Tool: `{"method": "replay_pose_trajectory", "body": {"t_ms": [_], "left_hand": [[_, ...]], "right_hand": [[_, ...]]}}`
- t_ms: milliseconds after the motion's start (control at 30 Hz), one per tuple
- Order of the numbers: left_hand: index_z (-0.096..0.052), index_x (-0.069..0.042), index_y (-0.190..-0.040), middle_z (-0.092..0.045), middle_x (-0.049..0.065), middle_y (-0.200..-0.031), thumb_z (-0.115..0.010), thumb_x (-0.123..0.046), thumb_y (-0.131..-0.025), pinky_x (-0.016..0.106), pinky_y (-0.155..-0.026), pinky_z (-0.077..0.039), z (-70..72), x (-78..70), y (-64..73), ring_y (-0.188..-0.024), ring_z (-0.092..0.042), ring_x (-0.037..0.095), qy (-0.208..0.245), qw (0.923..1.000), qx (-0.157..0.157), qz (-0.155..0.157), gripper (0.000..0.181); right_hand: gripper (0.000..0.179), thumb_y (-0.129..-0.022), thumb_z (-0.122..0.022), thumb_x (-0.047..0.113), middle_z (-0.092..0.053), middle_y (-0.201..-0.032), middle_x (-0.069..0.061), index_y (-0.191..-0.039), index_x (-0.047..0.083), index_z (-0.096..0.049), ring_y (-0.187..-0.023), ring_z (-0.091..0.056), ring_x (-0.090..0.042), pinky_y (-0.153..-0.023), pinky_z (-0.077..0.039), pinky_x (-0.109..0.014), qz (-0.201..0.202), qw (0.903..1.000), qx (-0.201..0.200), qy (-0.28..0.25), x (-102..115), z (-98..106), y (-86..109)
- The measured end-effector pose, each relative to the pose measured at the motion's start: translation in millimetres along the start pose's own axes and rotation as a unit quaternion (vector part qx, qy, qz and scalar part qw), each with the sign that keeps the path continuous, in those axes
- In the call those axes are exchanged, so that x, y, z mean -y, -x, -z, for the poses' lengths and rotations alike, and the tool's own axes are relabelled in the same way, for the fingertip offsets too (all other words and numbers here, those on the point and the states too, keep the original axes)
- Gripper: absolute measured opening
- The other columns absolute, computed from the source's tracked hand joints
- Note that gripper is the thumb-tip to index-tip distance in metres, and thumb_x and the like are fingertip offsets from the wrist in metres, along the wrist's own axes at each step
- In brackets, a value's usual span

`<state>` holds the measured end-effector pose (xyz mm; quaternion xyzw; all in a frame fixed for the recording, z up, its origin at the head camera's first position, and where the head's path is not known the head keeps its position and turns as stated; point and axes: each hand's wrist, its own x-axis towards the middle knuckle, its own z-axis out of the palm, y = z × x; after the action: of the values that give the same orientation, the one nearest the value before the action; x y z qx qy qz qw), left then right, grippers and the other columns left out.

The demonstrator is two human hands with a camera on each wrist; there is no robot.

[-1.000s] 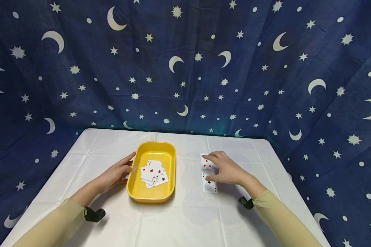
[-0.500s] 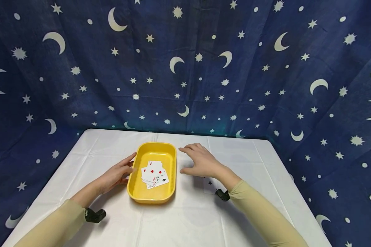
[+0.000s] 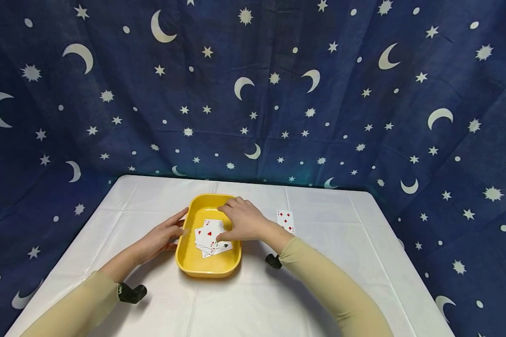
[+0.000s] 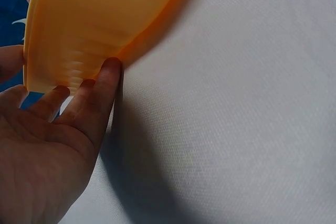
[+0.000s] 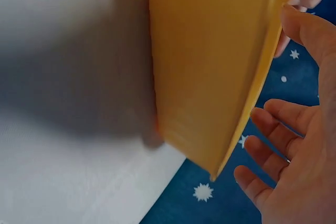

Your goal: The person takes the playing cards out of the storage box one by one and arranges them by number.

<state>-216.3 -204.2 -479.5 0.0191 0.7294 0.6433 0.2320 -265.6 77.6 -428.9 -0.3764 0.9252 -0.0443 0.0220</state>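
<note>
A yellow tray (image 3: 208,272) stands on the table with several playing cards (image 3: 209,234) lying face up inside, a hearts card on top. My left hand (image 3: 158,241) touches the tray's left side; its extended fingers (image 4: 107,77) lie against the outer wall in the left wrist view. Over the tray's right rim reaches my right hand (image 3: 244,221), fingers spread and thumb low above the cards. The right wrist view shows no card between that thumb and the fingers (image 5: 270,124). A diamonds card (image 3: 286,220) lies on the table beyond the right forearm.
A white cloth (image 3: 232,304) covers the table. Behind it hangs a dark blue curtain (image 3: 219,61) with moons and stars. The right sleeve (image 3: 324,281) crosses the table's right half, and a black wrist mount (image 3: 273,261) sits under that wrist.
My right hand has moved left from beside the two table cards to over the tray. The diamonds card shows again, while the clubs card is hidden behind the right arm. The left hand has stayed put.
</note>
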Motion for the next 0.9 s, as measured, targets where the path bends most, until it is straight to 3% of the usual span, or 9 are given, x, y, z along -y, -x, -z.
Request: {"method": "replay_pose_trajectory", "body": {"t_ms": [400,633,900], "left_hand": [[-0.013,-0.029,-0.166,-0.02,0.021,-0.166,-0.05,-0.016,-0.102,0.043,-0.1,-0.052,1.7,0.2,-1.6,-0.138,-0.046,0.039,0.0,1.0,-0.008,0.002,0.075],[-0.014,-0.03,-0.166,-0.02,0.021,-0.167,-0.05,-0.017,-0.103,0.043,-0.102,-0.051,1.6,2.0,-1.5,-0.138,-0.046,0.038,-0.001,0.9999,-0.009,0.006,0.074],[-0.014,-0.03,-0.166,-0.021,0.02,-0.167,-0.05,-0.017,-0.102,0.044,-0.103,-0.05,1.1,2.9,-1.0,-0.139,-0.044,0.038,0.001,1.0,-0.009,0.004,0.074]], "right_hand": [[0.092,-0.077,-0.067,0.078,-0.057,-0.135,0.0,-0.145,0.017,-0.057,-0.122,-0.044,-0.02,-0.108,-0.037,-0.039,-0.013,0.9976,0.049,0.048,13,-17,-18.4],[0.086,-0.073,-0.063,0.086,-0.059,-0.12,0.001,-0.128,0.02,-0.066,-0.112,-0.045,-0.02,-0.102,-0.037,-0.039,-0.033,0.9934,0.079,0.077,20,-27,-27.9],[0.086,-0.069,-0.061,0.09,-0.057,-0.112,0.002,-0.12,0.02,-0.067,-0.109,-0.044,-0.02,-0.102,-0.034,-0.041,-0.06,0.9894,0.099,0.088,28,-29,-32.4]]}}
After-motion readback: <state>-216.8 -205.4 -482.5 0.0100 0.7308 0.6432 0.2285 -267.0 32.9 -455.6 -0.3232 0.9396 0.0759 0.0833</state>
